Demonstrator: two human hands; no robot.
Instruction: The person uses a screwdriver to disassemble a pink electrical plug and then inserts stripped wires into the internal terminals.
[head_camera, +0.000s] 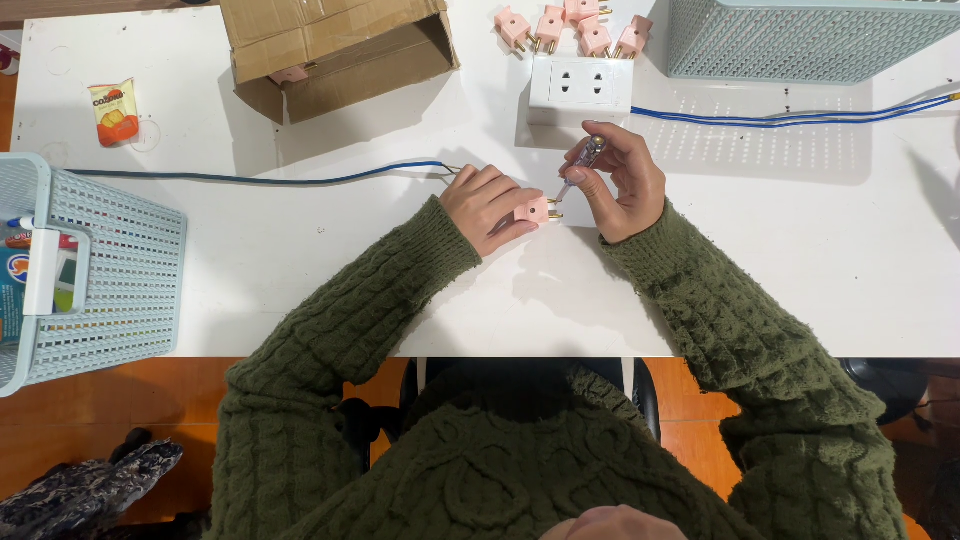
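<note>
My left hand (487, 205) grips a small pink plug (538, 209) with brass prongs pointing right, resting on the white table (800, 250). My right hand (622, 180) holds a small screwdriver (582, 161) with a clear handle, its tip angled down onto the plug. A blue and white wire (300, 178) runs from the left and ends by my left hand. Both sleeves are dark green knit.
A white socket block (581, 88) sits just beyond my hands, with several pink plugs (575, 28) behind it. A blue cable (800, 113) leads right. An open cardboard box (335, 50), two mesh baskets (110, 270) (800, 40) and a snack packet (116, 111) stand around.
</note>
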